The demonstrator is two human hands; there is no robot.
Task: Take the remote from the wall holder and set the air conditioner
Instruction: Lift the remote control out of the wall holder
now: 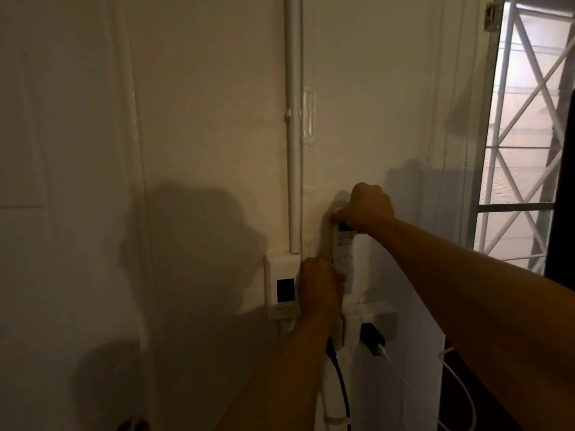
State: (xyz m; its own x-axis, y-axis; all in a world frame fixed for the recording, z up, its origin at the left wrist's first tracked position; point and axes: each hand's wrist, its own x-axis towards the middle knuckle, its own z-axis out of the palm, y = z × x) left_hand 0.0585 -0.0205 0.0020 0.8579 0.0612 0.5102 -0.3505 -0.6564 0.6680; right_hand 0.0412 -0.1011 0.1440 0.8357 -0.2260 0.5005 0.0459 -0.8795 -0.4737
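A dim cream wall [202, 119] fills most of what I see, with a window [525, 119] behind white crossed bars at the far right. A white conduit pipe [294, 119] runs straight down the wall into a white switch box [283, 286] with a dark rectangular face. Below and to the right sits a white power strip [371, 321] with a black plug [373, 337] in it and a white cable [401, 377] trailing off downward; a black cable [340, 387] hangs beside it. Both my forearms reach in from the lower right. My right hand [368, 211] is closed over the top end of the white remote [343, 253], which stands upright against the wall just right of the pipe, its dark display and rows of buttons facing me. My left hand [320, 286] is curled at the remote's lower end, between it and the switch box, covering the wall holder; I cannot tell whether these fingers are actually clamped on anything.
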